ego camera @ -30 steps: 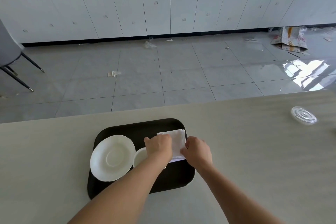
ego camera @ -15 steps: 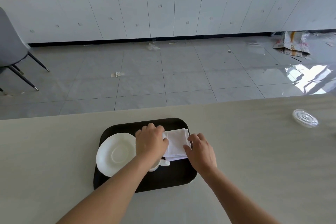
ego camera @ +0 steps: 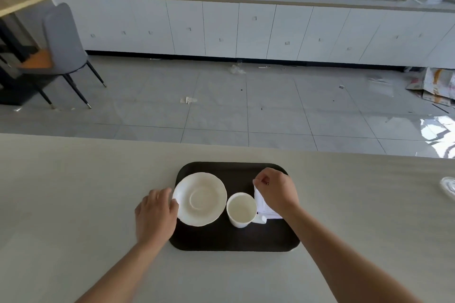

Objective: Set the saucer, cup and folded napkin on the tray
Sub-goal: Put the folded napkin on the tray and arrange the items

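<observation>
On the pale table (ego camera: 73, 204) sat a dark tray (ego camera: 234, 238) holding all three items. White saucer (ego camera: 200, 199) lay at the tray's left, its left rim overhanging the tray edge. White cup (ego camera: 241, 209) stood upright just right of the saucer, handle pointing toward the near right. Folded napkin (ego camera: 263, 204) lay beside the cup, mostly covered by the right hand (ego camera: 277, 190). Right hand's fingers were curled and pinched a raised edge of the napkin. Left hand (ego camera: 155, 214) rested at the tray's left edge, fingertips touching the saucer's rim; whether it gripped the rim could not be told. Clear plastic lid (ego camera: 448, 187) lay well apart at far right.
</observation>
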Tool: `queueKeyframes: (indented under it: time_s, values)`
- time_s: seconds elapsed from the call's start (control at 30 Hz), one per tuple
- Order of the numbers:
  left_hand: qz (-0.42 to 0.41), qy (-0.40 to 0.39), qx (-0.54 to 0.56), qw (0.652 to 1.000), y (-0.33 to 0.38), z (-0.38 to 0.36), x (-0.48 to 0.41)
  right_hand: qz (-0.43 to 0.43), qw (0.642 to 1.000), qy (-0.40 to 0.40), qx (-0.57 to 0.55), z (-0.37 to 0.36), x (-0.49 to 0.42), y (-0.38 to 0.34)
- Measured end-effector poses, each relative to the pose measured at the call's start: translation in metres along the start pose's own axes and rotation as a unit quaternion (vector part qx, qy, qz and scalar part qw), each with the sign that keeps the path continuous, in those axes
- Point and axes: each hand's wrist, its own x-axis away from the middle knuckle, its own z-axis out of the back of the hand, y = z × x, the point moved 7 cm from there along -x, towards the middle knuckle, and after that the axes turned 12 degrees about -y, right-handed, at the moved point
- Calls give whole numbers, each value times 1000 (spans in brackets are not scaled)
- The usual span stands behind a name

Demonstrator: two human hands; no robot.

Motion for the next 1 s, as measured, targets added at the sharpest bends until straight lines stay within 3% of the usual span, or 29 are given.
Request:
queueKeyframes:
  time_s: [0.13, 0.33, 0.53, 0.7, 1.0]
  values:
    - [20, 29, 22, 999, -41, -15, -2, 25, 998, -48, 35, -16, -22, -30]
    - [14, -6, -78, 997, -60, -52, -5, 32, 982, -153, 108, -49, -67, -51]
    - [27, -16, -78, 996, -60, -50, -6, 53, 944, -265, 188, -88, -92, -60]
    - [35, -22, -65, 997, -61, -49, -7, 53, 934, -276, 220, -103, -96, -57]
    - [32, -14, -71, 997, -64, -51, -8, 29, 958, -253, 135, -106, -102, -47]
